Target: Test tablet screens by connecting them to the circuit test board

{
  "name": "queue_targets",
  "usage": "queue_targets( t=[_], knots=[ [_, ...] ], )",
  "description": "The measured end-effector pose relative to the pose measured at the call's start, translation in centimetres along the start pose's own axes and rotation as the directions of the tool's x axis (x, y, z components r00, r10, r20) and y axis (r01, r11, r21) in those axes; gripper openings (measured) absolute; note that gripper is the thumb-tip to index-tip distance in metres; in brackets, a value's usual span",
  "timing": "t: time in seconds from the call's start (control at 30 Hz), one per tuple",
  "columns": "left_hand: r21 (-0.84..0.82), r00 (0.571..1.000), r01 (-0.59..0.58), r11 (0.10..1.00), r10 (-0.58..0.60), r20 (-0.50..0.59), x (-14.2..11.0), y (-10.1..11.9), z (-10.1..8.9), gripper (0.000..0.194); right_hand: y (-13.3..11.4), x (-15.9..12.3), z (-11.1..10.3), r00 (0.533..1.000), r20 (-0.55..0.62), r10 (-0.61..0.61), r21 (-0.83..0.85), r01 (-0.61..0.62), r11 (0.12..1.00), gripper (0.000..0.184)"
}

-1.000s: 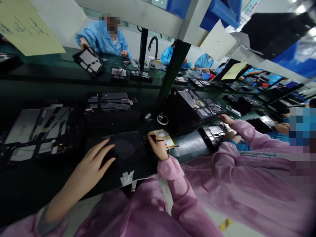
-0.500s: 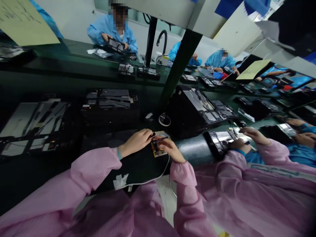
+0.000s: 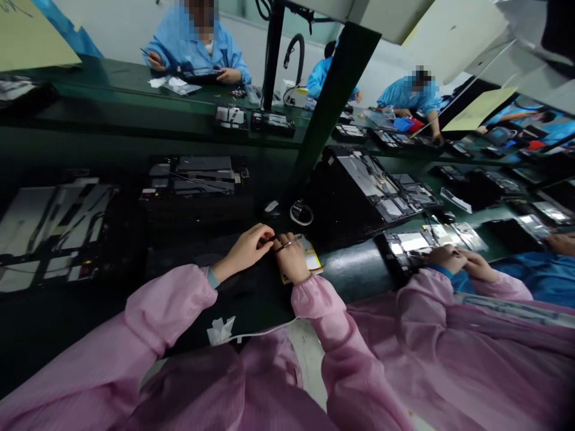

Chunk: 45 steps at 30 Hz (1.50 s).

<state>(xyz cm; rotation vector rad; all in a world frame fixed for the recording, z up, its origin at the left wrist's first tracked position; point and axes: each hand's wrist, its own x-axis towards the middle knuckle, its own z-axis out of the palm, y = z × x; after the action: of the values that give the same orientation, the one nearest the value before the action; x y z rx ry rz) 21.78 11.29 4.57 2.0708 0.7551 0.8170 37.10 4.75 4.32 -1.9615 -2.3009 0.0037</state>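
My left hand is pinched at the fingertips round a small dark piece, whose kind I cannot make out. Touching or almost touching it, my right hand is closed with slim metal tweezers lying across its fingers. Beneath and beside the right hand lies a yellow-edged board, mostly covered by that hand. Just beyond the hands are a white ring-shaped coil and a dark object with a pale top.
Stacks of opened device housings stand at left, behind and at right. A green post rises behind the hands. A white cable hangs along the bench's front edge. At right, a co-worker's hands work beside another housing.
My right hand has moved left and turned over the yellow-edged board, and tweezers now show in it. My left hand has shifted slightly left. The co-worker's hands at right have come together.
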Motion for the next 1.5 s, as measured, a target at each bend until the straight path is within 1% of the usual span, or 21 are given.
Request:
queue_targets(
  t=[0.07,0.13,0.2,0.23,0.3,0.33,0.4,0.47,0.53,0.6,0.67,0.73,0.8,0.87,0.97,1.07,1.23,1.5],
  knots=[
    [0.115,0.998,-0.012,0.993,0.006,0.057,0.0,0.0,0.1,0.013,0.6,-0.9,0.0,0.997,-0.049,0.059,0.071,-0.055,0.996,0.023],
    [0.280,0.988,-0.044,0.959,0.000,0.155,0.0,0.1,0.3,0.017,1.0,-2.4,0.1,0.996,-0.055,0.064,0.177,-0.053,0.983,0.023],
    [0.408,0.960,-0.119,0.905,0.000,0.280,-0.1,0.4,0.5,0.021,1.2,-4.2,0.1,0.999,-0.040,0.035,0.274,-0.023,0.962,0.021],
    [0.442,0.939,-0.166,0.882,0.005,0.343,-0.2,0.6,0.6,0.023,1.2,-5.2,0.1,0.999,-0.035,0.024,0.309,-0.012,0.951,0.021],
    [0.466,0.899,-0.244,0.851,0.018,0.438,-0.3,0.9,0.9,0.023,1.1,-6.8,0.0,0.999,-0.036,0.032,0.350,-0.017,0.936,0.023],
    [0.470,0.887,-0.265,0.842,0.023,0.460,-0.3,1.0,1.1,0.023,1.0,-7.3,0.0,0.998,-0.038,0.050,0.359,-0.033,0.933,0.025],
    [0.489,0.884,-0.279,0.826,0.022,0.467,-0.3,1.1,1.4,0.021,1.1,-8.0,0.1,0.994,-0.047,0.098,0.379,-0.074,0.923,0.028],
    [0.512,0.886,-0.285,0.811,0.019,0.463,-0.3,1.0,1.7,0.019,1.3,-8.1,0.5,0.987,-0.083,0.137,0.413,-0.091,0.906,0.030],
    [0.518,0.880,-0.303,0.800,0.027,0.474,-0.3,1.0,1.9,0.019,1.6,-7.9,1.1,0.979,-0.136,0.149,0.435,-0.076,0.897,0.032],
    [0.518,0.875,-0.327,0.790,0.046,0.483,-0.4,1.1,1.9,0.020,1.8,-7.8,1.6,0.976,-0.172,0.130,0.418,-0.047,0.907,0.036],
    [0.535,0.877,-0.345,0.772,0.061,0.476,-0.4,1.3,1.6,0.023,1.8,-7.8,1.8,0.984,-0.157,0.084,0.374,-0.020,0.927,0.040],
    [0.573,0.889,-0.339,0.747,0.054,0.455,-0.5,1.5,1.4,0.025,1.5,-8.0,1.7,0.993,-0.107,0.041,0.319,-0.005,0.948,0.046],
    [0.606,0.899,-0.320,0.729,0.031,0.437,-0.5,1.6,1.1,0.026,1.1,-8.1,1.6,0.998,-0.059,0.033,0.266,-0.016,0.964,0.053],
    [0.612,0.897,-0.318,0.724,0.020,0.442,-0.5,1.4,1.1,0.024,0.8,-8.0,1.5,0.998,-0.039,0.054,0.220,-0.044,0.974,0.055],
    [0.597,0.885,-0.331,0.731,0.020,0.466,-0.5,1.0,1.2,0.023,0.6,-7.3,1.7,0.995,-0.032,0.092,0.177,-0.085,0.981,0.058],
    [0.593,0.890,-0.316,0.741,0.014,0.457,-0.5,0.7,1.3,0.021,0.7,-6.6,2.0,0.994,-0.030,0.108,0.166,-0.102,0.981,0.060],
    [0.574,0.897,-0.294,0.764,0.014,0.442,-0.4,0.5,1.2,0.019,0.8,-6.5,2.0,0.993,-0.034,0.111,0.169,-0.104,0.980,0.067],
    [0.596,0.902,-0.273,0.755,-0.015,0.432,-0.1,0.6,1.1,0.017,0.8,-6.5,2.2,0.992,-0.077,0.097,0.156,-0.084,0.984,0.070]
  ],
)
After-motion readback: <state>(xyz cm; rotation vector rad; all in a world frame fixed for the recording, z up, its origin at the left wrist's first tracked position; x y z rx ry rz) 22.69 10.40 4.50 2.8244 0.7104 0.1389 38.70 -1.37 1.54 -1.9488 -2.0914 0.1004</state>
